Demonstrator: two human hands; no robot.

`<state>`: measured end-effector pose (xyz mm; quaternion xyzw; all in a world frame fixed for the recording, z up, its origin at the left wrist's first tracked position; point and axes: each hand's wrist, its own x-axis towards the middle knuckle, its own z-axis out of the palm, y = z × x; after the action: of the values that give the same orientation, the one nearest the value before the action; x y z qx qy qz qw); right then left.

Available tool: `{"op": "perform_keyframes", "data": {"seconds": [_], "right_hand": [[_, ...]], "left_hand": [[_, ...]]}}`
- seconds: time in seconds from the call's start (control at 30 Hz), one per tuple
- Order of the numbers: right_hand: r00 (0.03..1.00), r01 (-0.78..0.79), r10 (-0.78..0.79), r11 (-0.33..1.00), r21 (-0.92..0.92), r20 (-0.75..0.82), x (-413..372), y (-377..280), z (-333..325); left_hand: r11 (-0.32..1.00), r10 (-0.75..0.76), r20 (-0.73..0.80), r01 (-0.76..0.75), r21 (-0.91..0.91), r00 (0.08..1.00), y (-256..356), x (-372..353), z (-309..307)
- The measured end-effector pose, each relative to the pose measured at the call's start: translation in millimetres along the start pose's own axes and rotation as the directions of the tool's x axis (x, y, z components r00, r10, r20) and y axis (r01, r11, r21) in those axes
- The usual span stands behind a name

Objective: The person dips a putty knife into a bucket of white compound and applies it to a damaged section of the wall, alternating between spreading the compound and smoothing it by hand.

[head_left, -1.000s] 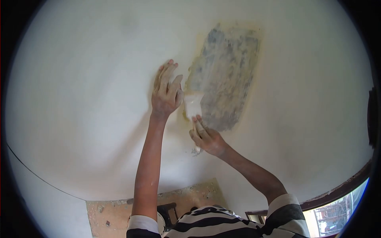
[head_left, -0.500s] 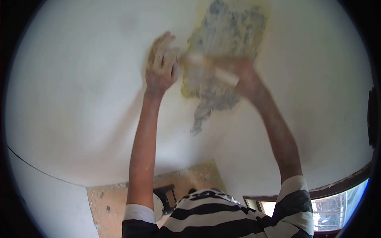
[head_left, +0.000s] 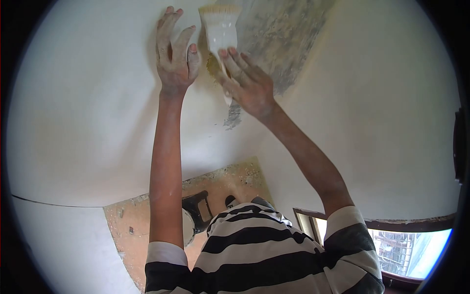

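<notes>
My right hand [head_left: 249,85] grips a wide white brush [head_left: 221,32] by its handle, with the pale bristles pointing up at the wall's patch. Fingers apart and dusty, my left hand [head_left: 176,54] is raised to the left of the brush and holds nothing. A grey, rough patch [head_left: 289,39] with yellowish edges marks the white wall [head_left: 98,98], to the right of the brush. A narrow grey tail of the patch shows below my right hand.
Below lies an orange-brown floor [head_left: 139,215] with scattered debris. A black stool-like object [head_left: 198,208] and a white round container [head_left: 188,228] stand on it. A dark-framed window [head_left: 401,250] is at the lower right.
The brush, blurred before, now shows clearly with its bristles up. My right hand has moved left, and my left hand has shifted up and left. The view has tilted somewhat.
</notes>
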<state>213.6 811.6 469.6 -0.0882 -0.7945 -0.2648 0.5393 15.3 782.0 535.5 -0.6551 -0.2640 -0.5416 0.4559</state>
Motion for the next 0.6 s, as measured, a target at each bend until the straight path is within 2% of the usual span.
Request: {"op": "perform_keyframes", "data": {"seconds": [0.23, 0.37, 0.53, 0.6], "right_hand": [[0.986, -0.045, 0.038, 0.998, 0.039, 0.16, -62.5, -33.8, -3.8], [0.957, -0.096, 0.055, 0.986, 0.134, 0.284, -83.3, -47.2, -18.3], [0.928, -0.13, 0.049, 0.972, 0.196, 0.368, -63.7, -49.7, -59.8], [0.906, -0.258, 0.102, 0.902, 0.345, 0.41, -43.8, -45.5, -82.9]], "left_hand": [[0.996, -0.017, 0.019, 0.015, 0.089, 1.0, 2.5, -1.2, -3.5], [0.995, -0.038, 0.022, 0.036, 0.091, 0.999, 4.1, -1.2, -4.0], [0.994, -0.061, 0.079, 0.053, 0.099, 0.995, 8.6, -0.6, -7.2], [0.991, -0.078, 0.072, 0.07, 0.11, 0.994, 9.8, -0.1, -7.4]]}}
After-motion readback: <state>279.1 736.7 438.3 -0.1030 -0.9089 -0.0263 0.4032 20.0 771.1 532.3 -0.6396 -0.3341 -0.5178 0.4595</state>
